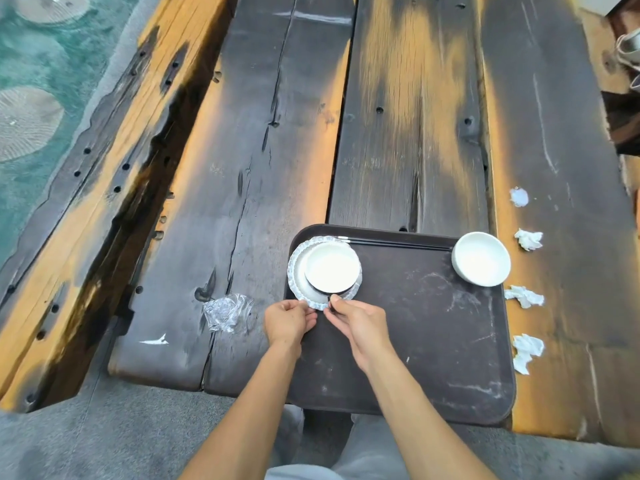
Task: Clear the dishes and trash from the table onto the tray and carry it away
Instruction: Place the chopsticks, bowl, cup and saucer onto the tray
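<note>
a dark tray [415,341] lies at the near edge of the wooden desk [263,140], its front rim hanging slightly past the desk edge. in the tray's far left corner sits a frilled plate [297,271] with a white bowl [331,267] on top of it. both hands meet at the plate's near rim: the left hand [289,320] pinches the rim between thumb and fingers, and the right hand [360,325] is closed with its fingertips at the rim beside the bowl's dark base, though whether it grips the plate or the bowl is hard to tell. a pair of black chopsticks [398,242] lies along the tray's far rim. a second white bowl [480,258] rests on the tray's far right corner, overlapping the rim. four crumpled tissues [524,296] lie on the desk in a row just right of the tray. a crumpled clear wrapper [227,311] lies on the desk left of the tray, near the left hand.
</note>
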